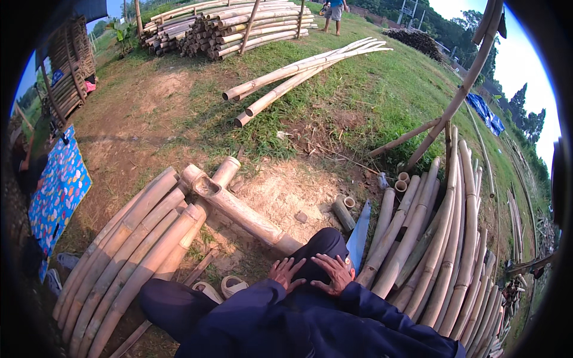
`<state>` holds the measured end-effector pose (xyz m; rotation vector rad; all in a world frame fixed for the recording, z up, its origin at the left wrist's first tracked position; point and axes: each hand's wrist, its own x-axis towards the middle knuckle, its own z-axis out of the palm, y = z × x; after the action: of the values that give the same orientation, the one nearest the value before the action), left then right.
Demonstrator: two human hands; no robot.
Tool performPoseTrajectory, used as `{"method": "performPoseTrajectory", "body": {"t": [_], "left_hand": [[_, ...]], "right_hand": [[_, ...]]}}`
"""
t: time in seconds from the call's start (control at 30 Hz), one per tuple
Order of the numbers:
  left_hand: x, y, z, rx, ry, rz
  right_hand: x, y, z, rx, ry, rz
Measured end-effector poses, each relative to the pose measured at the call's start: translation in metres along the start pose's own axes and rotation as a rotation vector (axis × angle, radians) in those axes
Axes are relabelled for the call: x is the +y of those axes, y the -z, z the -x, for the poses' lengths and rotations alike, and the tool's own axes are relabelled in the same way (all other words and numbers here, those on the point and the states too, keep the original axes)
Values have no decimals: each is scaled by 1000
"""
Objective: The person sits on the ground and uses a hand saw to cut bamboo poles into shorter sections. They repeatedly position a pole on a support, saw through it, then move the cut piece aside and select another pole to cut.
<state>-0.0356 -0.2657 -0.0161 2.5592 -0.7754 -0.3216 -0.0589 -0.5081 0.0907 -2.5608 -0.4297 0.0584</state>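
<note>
My left hand (pixel 286 274) lies on my dark-trousered knee (pixel 325 246), its fingers spread and nothing in them. On the other side of the same knee rests my right hand (pixel 335 273), also with fingers apart and bare. Right of that hand a saw (pixel 359 238) with a pale, wide blade leans by my leg; its handle is hidden. Ahead of the knee a thick bamboo log (pixel 245 213) with a notch cut near its far end lies across another bamboo piece (pixel 224 173). Pale sawdust (pixel 292 190) covers the ground beside it.
Bamboo poles lie in a bundle (pixel 128 238) at left and a larger stack (pixel 444 238) at right. Short offcuts (pixel 344 213) sit near the saw. Sandals (pixel 231 285) are by my left leg. Farther off are loose poles (pixel 298 74), a big pile (pixel 239 30) and a standing person (pixel 334 15).
</note>
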Motion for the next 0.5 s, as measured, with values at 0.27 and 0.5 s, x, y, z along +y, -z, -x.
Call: {"method": "performPoseTrajectory", "body": {"t": [0.27, 0.5], "left_hand": [[-128, 54, -1, 351, 398, 131], [-195, 108, -46, 471, 433, 23]], "right_hand": [[64, -9, -60, -63, -71, 122], [90, -24, -191, -172, -347, -65]]}}
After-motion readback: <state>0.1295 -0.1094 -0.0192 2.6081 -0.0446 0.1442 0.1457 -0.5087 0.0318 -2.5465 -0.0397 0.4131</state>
